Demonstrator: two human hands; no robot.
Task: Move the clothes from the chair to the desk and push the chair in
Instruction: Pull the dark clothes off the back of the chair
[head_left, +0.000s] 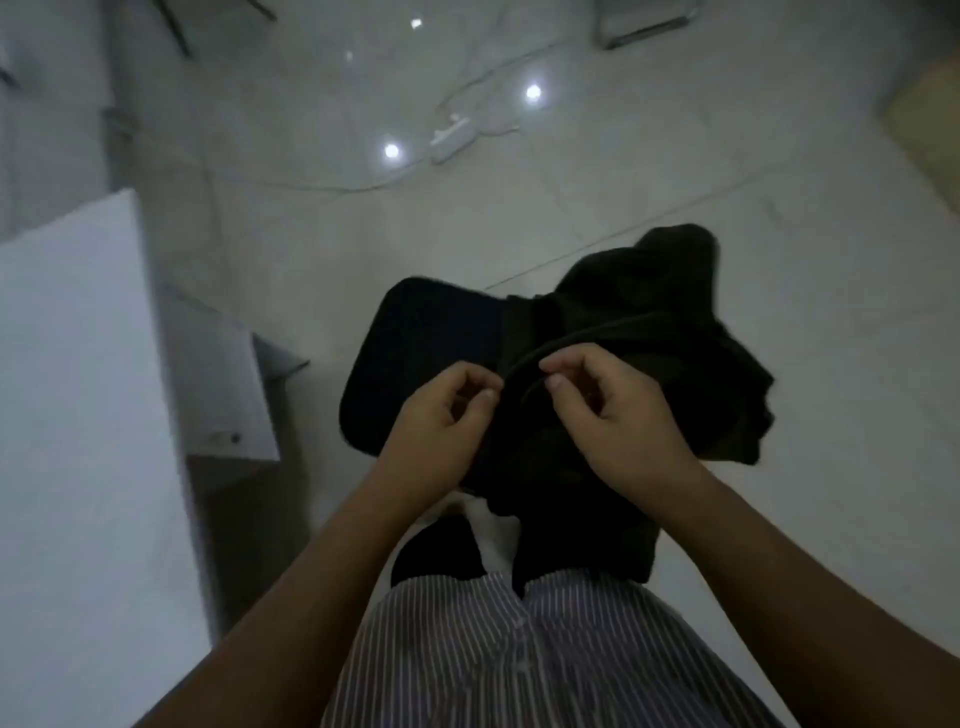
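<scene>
**Both hands pinching dark garment over the chair seat**

Head view, dim light, some blur. I see the left hand curled nearly closed, thumb and forefinger pinched on the edge of the dark, crumpled cloth garment. The right hand is likewise curled in, fingertips nipping a thin rim or seam of the same garment just beside the left hand; the two hands are near each other but apart.

The garment lies heaped on the right part of the black padded chair seat, spilling past its right and far edges and hanging down on the near side. The left part of the seat is bare.

The white flat surface stands at the left, well apart from the garment, with a grey panel beneath it nearer the chair.

Pale tiled floor all around. On it, far from me, a white power strip with cables trailing off. Striped shirt at the near edge.
</scene>
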